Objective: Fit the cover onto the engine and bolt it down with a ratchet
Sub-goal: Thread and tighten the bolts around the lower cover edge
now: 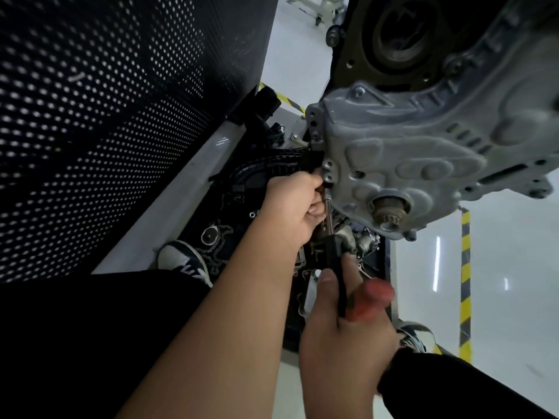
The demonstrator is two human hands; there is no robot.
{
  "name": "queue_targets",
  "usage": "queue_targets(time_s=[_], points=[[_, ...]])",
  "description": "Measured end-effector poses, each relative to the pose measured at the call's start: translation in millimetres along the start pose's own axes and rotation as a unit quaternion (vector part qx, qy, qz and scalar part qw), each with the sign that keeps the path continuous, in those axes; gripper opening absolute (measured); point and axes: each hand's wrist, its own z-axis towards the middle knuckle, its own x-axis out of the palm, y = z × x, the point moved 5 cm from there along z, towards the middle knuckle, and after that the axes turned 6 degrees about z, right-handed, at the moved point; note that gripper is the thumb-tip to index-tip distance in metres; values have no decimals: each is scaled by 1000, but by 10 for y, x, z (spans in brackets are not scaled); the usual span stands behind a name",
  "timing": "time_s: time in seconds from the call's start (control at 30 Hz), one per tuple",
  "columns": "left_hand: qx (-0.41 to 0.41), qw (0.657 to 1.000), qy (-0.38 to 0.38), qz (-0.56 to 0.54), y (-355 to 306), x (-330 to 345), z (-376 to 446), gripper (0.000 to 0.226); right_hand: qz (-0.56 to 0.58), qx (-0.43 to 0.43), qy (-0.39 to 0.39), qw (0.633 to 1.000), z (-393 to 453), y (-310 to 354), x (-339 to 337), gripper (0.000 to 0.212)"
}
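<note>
cover (pixel 402 152): grey, against the engine (pixel 393 40), upper right, top cut off by frame | left hand (pixel 295 207): fingers curled round the ratchet (pixel 334 252) shaft at the cover's lower-left edge, socket end hidden | right hand (pixel 344 322): clamped on the blurred red-black handle | floor tray (pixel 388 267): dark parts, hard to make out

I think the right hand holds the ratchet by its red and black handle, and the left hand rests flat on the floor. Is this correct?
Not quite. In the head view the left hand is not on the floor; it is up at the edge of the grey cover, gripping the top of the ratchet. The right hand does hold the handle.
</note>
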Motion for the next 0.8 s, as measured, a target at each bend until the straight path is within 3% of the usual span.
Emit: queue_targets(time_s=[0.07,0.2,0.4,0.53,0.57,0.6,0.67,0.7,0.73,0.77,0.8], points=[[4,1000,-6,17,-25,-8,-43,25,-34,-22,11,999,14,184,8,28],[1,999,-22,37,-24,-10,-41,24,-57,20,15,998,24,236,-42,21],[17,992,-42,119,-82,-46,-1,23,10,45,65,997,-12,419,73,45],[11,992,-30,126,-99,-50,-6,24,84,137,34,986,-70,386,60,36],[11,990,-27,135,-107,-46,-10,24,127,198,16,972,-98,339,69,34],[10,989,-25,147,-115,-46,-18,25,209,299,6,931,-149,254,112,33],[10,986,-23,163,-141,-41,-22,29,394,481,0,783,-256,185,259,27],[13,985,-22,168,-161,-31,-31,30,461,521,-9,719,-280,193,309,24],[17,985,-22,172,-180,-21,-45,32,492,533,-11,688,-289,197,337,23],[20,984,-22,175,-189,-18,-48,32,501,532,-13,683,-281,180,339,24],[19,984,-22,176,-190,-21,-55,31,487,516,-13,705,-259,167,307,25]])
